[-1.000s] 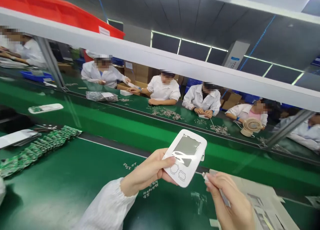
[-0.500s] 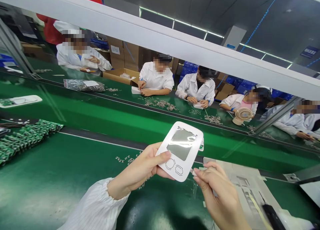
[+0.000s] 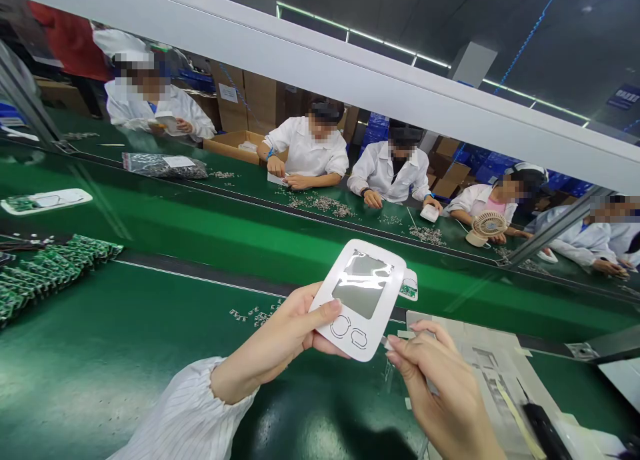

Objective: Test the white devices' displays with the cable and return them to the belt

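My left hand (image 3: pixel 300 327) is closed on a white electronic device housing (image 3: pixel 327 299), thumb on its front and fingers behind. The housing is held tilted above the bench, with a grey display window (image 3: pixel 361 292) under shiny film and two outlined button shapes below it. At the housing's lower right edge, my right hand (image 3: pixel 440 380) pinches a small pale piece (image 3: pixel 385 342) between thumb and fingertips. Its kind is too small to make out, and I cannot tell whether it touches the housing. Small metal parts (image 3: pixel 255 315) lie on the bench behind my left hand.
Green circuit boards (image 3: pixel 55 273) are stacked at left. Open housings with boards, one at left (image 3: pixel 47 200) and one behind the device (image 3: pixel 410 285), lie on the green belt (image 3: pixel 210 230). A black electric screwdriver (image 3: pixel 547 433) lies at right by a taped sheet (image 3: pixel 505 353). Co-workers sit opposite.
My hands and the device stay almost still. The housing on the belt behind the device has come further into view to the right. Across the belt, a co-worker's white part has shifted right.
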Available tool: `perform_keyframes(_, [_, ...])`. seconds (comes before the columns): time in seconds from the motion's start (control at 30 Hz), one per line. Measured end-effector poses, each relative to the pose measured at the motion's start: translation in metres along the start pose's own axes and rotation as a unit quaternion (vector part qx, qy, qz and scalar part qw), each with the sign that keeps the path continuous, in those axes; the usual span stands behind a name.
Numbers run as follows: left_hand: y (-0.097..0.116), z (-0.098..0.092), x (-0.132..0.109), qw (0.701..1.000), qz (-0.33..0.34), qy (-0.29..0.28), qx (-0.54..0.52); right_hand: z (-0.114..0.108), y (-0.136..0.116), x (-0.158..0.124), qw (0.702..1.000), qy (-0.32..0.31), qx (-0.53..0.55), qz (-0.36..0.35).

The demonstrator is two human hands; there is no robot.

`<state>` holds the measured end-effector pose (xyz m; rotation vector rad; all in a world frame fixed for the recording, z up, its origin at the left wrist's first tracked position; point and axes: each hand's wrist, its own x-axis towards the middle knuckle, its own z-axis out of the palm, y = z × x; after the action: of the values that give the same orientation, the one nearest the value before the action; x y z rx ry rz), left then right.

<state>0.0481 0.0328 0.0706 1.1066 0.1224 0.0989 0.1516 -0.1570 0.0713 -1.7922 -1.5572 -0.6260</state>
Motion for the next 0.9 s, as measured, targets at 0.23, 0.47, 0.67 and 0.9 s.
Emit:
perform_keyframes(0.23, [0.002,0.000,0.001,1.000,-0.007,0.009,0.008,-0.001,0.001,0.000,1.000,-0.016,0.002,0.010])
perform_keyframes(0.47, [0.001,0.001,0.001,1.000,-0.004,0.008,0.012,-0.002,0.002,-0.003,0.999,-0.037,0.002,0.017])
perform_keyframes(0.67, [-0.001,0.004,0.000,0.999,0.001,0.019,0.034,-0.002,0.000,-0.003,0.999,-0.042,-0.012,0.028])
perform_keyframes(0.9, [-0.012,0.012,-0.004,0.996,0.040,0.056,0.054,0.000,0.000,-0.006,0.999,-0.025,-0.015,0.028])
